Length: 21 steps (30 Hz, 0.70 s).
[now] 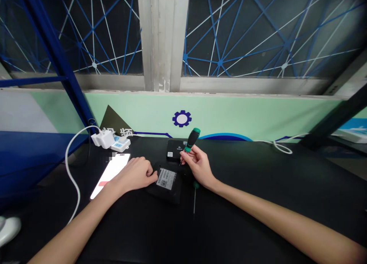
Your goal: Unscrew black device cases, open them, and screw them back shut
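Note:
My right hand (198, 165) is closed round a green-and-black screwdriver (191, 138), held upright with its tip pointing down at the black box. My left hand (137, 173) rests with curled fingers on the left edge of that black box (168, 183), which lies flat on the black table (235, 225) and shows a white label. A second black box (174, 149) lies just behind it. Another thin screwdriver (195, 197) lies on the table under my right wrist.
A lit phone (110, 174) lies left of my left hand. Behind it sit a white charger and power strip (110, 140) with a white cable (71, 172) looping left. Another white cable (282, 146) lies at the back right. A blue frame post (63, 65) stands left.

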{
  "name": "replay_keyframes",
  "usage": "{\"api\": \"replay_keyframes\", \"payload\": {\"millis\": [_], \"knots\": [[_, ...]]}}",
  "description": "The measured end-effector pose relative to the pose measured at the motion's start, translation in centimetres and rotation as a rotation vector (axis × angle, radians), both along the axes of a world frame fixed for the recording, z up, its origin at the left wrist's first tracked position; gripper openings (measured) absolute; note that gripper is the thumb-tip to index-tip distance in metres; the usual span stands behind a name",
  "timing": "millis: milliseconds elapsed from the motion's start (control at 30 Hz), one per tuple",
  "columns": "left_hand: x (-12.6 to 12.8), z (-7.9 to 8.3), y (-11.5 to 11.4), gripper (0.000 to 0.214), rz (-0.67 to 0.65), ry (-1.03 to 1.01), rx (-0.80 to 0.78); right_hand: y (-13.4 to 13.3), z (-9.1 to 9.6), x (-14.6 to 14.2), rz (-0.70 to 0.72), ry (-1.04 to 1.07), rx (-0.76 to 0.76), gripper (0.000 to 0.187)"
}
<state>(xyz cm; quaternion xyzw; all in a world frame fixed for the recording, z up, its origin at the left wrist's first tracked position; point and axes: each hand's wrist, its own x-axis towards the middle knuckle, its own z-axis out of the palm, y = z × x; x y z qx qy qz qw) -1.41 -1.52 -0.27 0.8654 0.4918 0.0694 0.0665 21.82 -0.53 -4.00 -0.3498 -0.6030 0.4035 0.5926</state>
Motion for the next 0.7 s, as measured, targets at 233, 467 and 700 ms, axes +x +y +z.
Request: {"api": "replay_keyframes", "payload": {"millis": [233,467,700], "knots": [[0.7,-0.5,-0.1,0.027,0.104,-0.064,0.087,-0.1,-0.1,0.1,0.013,-0.045,0.010,0.032],[1.0,-1.4,0.1,0.027,0.089,-0.033,0.046,-0.3,-0.3,0.2,0.041,-0.081,0.046,0.028],[1.2,-1.4,0.0,0.023,0.126,0.011,0.078,-0.4,-0.3,0.2,0.012,-0.192,0.096,0.026]]}}
